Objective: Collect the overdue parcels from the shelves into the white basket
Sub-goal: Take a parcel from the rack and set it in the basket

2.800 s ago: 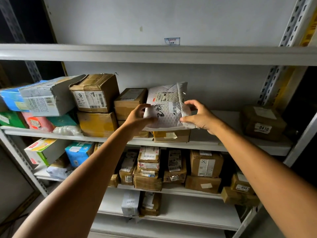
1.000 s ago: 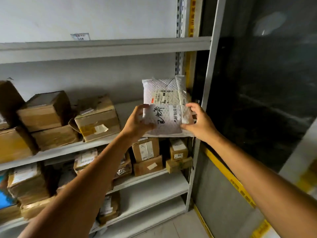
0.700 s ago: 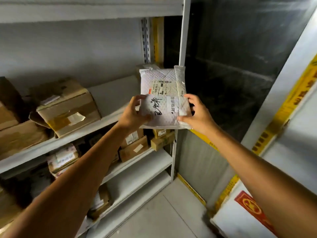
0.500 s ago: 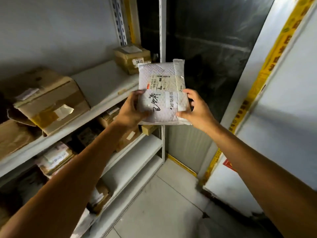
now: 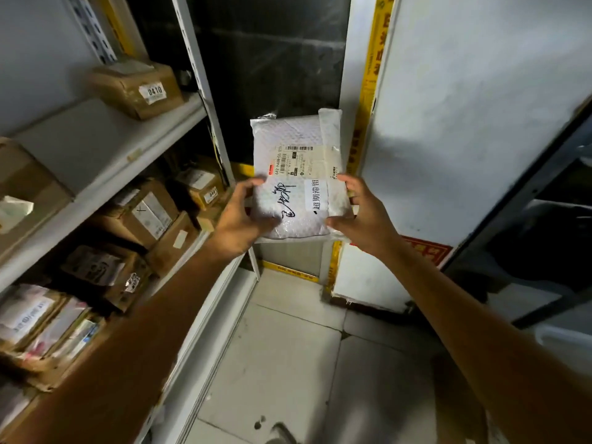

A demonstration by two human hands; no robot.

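Resting between both hands (image 5: pixel 240 219) (image 5: pixel 365 216): white parcel (image 5: pixel 296 139)

White, seemingly bubble-patterned parcel (image 5: pixel 298 187)

"0410" on box (image 5: pixel 128 94); "超期滞留" on parcel (image 5: pixel 294 136)

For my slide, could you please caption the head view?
A white parcel gripped by left hand and right hand, beside shelves.
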